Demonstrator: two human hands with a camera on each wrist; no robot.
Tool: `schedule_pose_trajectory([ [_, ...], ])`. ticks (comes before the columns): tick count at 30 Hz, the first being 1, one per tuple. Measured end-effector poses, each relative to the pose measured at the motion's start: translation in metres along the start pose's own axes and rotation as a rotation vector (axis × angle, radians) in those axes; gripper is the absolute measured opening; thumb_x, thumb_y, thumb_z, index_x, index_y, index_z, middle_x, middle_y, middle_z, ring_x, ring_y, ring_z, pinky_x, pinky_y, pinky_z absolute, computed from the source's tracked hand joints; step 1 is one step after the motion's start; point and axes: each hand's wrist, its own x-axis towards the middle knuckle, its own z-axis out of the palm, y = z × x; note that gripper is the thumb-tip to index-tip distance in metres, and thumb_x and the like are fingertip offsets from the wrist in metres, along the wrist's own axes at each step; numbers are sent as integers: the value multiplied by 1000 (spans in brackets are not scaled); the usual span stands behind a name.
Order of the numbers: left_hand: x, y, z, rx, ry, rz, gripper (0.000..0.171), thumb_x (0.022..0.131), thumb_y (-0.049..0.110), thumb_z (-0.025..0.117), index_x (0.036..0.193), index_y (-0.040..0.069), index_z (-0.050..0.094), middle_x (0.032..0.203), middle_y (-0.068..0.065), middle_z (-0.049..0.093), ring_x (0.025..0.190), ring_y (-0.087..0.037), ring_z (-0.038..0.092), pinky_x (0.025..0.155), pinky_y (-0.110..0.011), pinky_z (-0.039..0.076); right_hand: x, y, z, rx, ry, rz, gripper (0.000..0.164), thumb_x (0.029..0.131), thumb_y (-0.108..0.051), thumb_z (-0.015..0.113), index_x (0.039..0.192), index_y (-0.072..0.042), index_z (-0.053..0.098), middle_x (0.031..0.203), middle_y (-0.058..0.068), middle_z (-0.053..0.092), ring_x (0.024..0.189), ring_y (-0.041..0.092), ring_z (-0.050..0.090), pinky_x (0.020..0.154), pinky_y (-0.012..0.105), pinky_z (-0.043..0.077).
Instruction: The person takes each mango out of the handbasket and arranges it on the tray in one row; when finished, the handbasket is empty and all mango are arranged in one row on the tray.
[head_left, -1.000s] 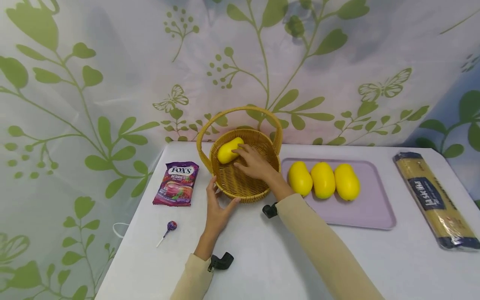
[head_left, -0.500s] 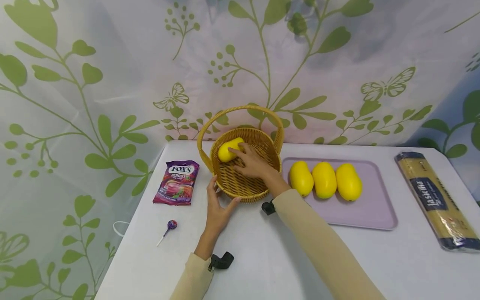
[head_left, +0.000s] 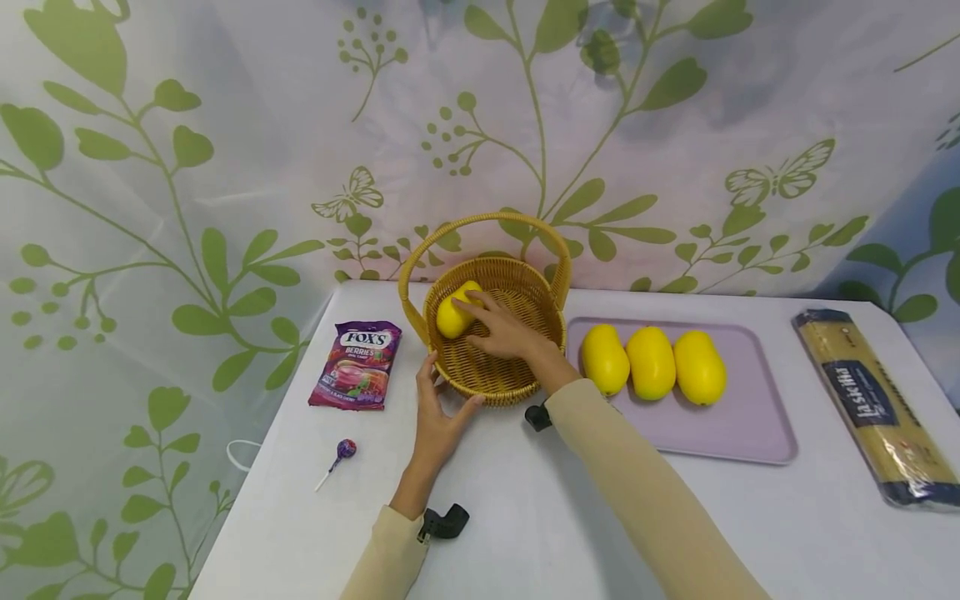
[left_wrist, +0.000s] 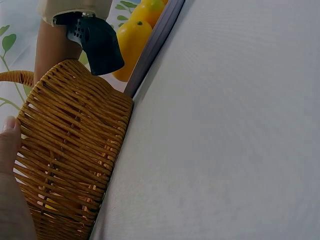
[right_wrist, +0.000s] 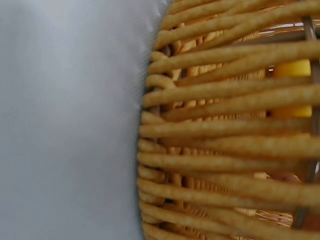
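Observation:
A round wicker basket (head_left: 504,397) with a tall handle stands at the back of the white table. My left hand (head_left: 438,421) holds its front left side, fingers at the left wall and thumb at the front; the thumb shows against the weave in the left wrist view. My right hand (head_left: 510,329) reaches inside over the front right rim. Its extended fingers touch a yellow mango (head_left: 452,321) at the basket's left, while the thumb looks apart from it. Through the weave in the right wrist view, bits of yellow show; the right hand is mostly hidden there.
A lilac tray (head_left: 727,437) right of the basket bears three mangoes (head_left: 651,363) in a row. Farther right lies a pasta packet (head_left: 873,404). On the left are a purple candy bag (head_left: 356,367) and a lollipop (head_left: 345,450). A patterned curtain (head_left: 285,150) hangs behind.
The mango in the basket has turned under my right fingers, its far end swinging nearer to upright in the head view. My left hand and the basket have stayed in place.

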Motion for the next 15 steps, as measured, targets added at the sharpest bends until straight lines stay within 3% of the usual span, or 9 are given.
schedule_pose_trajectory([
  [4,0,1,0,-4,-1,-14,88,78,10,74,145,7,16,147,-23,21,125,-47,36,93,-60,39,0,0,1,-2,-3,-17,64,92,-30,55,146,-37,23,154,1,9,139,36,16,104,60,29],
  [8,-1,0,0,0,-2,-26,88,79,11,73,145,9,16,147,-17,22,125,-46,36,94,-59,39,0,-2,1,24,-11,-56,60,92,-29,56,145,-32,30,156,0,7,142,34,11,107,61,21],
  [15,0,-1,0,0,-3,-12,87,78,8,74,144,0,16,147,-26,20,124,-48,36,93,-60,39,-1,-7,0,107,-36,-131,54,88,-29,62,139,-23,43,156,2,15,142,28,14,110,56,20],
])
